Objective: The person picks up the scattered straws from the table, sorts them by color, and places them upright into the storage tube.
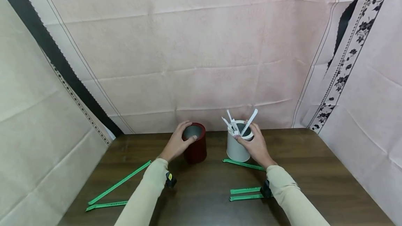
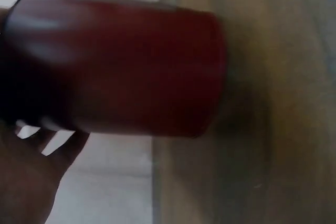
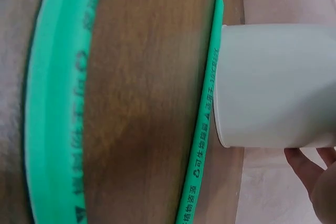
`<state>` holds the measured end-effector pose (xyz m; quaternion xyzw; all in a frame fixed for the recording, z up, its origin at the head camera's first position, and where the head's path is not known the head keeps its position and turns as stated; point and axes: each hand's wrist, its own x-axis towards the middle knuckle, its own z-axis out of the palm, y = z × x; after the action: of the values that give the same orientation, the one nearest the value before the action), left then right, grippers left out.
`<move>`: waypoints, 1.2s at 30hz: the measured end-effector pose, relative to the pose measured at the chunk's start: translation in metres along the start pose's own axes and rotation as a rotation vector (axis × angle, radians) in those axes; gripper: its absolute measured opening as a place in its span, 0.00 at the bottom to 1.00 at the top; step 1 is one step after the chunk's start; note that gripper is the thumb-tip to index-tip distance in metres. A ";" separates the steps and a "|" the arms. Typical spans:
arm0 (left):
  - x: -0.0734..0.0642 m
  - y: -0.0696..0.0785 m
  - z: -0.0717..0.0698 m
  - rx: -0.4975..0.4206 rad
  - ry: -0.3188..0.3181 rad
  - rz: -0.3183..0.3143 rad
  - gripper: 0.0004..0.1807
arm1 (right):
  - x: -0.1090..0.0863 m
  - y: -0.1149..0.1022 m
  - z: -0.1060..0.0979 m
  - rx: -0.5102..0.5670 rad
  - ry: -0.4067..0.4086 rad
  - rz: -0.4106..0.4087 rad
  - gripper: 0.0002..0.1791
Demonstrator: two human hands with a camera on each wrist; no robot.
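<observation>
My left hand (image 1: 176, 145) grips a dark red cylindrical cup (image 1: 198, 149) near its rim, thumb on the near side. That cup looks empty inside, and its smooth side fills much of the left wrist view. Whether its base touches the table cannot be told. To the right, my right hand (image 1: 257, 146) holds a white cylindrical cup (image 1: 235, 149) round its upper part. Several thin white sticks (image 1: 250, 122) stand tilted in the white cup, their exact kind unclear. Close by its base lies a long slim green packet (image 3: 202, 124) with printed lettering.
Two green packets (image 1: 119, 182) lie on the brown wooden table (image 1: 201, 198) at the left, partly behind my left sleeve. Two more packets (image 1: 245, 190) lie beside my right wrist. A pale cloth (image 1: 194, 44) hangs behind the table's far edge and along both sides.
</observation>
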<state>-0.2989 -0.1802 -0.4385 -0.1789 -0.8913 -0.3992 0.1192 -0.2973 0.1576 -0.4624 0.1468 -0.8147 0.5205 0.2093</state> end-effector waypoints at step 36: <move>-0.033 0.019 0.024 0.193 0.183 -0.066 0.43 | -0.055 0.025 -0.082 -0.468 -0.723 0.043 0.07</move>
<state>-0.2631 -0.1580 -0.4532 -0.0999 -0.9163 -0.3302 0.2035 -0.2450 0.2440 -0.4784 0.2512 -0.9346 0.2409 -0.0731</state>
